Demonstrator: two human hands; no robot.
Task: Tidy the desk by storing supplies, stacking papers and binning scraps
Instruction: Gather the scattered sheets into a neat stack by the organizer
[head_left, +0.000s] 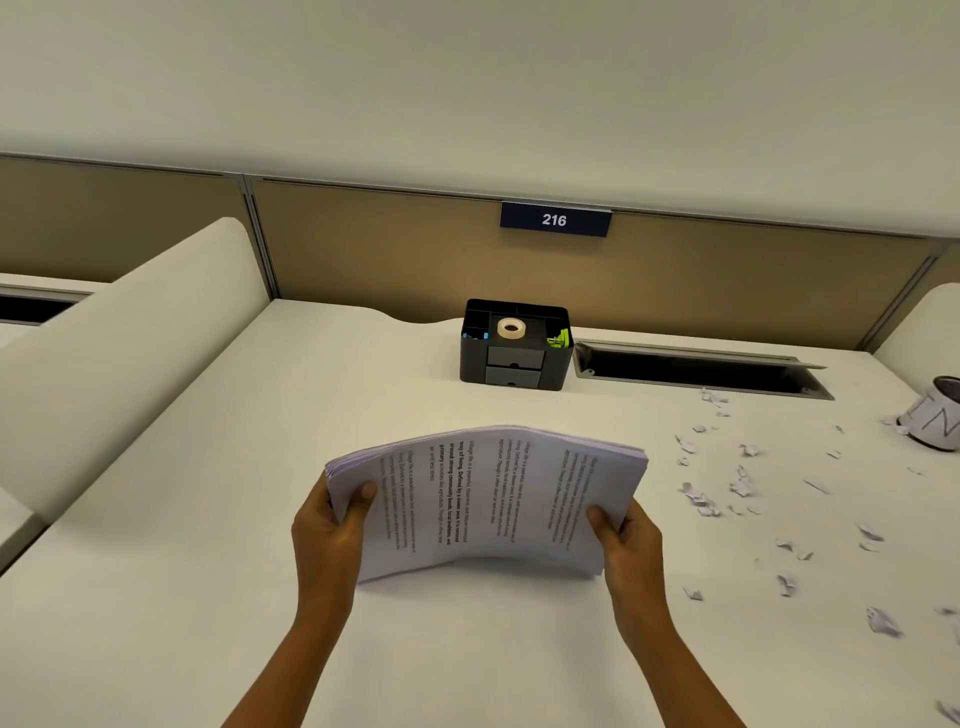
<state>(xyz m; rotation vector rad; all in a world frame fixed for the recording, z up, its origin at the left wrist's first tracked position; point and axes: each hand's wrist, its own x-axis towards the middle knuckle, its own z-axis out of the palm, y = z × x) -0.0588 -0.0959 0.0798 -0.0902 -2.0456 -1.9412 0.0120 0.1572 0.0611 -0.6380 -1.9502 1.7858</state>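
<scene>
The left hand (327, 530) gripped the left edge of the stack of printed papers (488, 499), thumb on top. The stack bowed upward over the desk (208, 519), perhaps touching it. The right hand (631, 540) gripped its right edge likewise; paper scraps (701, 501) lay farther right.

Matt off-white smooth tabletop (208, 467), printed white paper stack (488, 499), torn paper scraps (701, 501), matt black plastic organiser (514, 358), beige fabric-look partition panel (389, 249), glossy sign (555, 220).
</scene>
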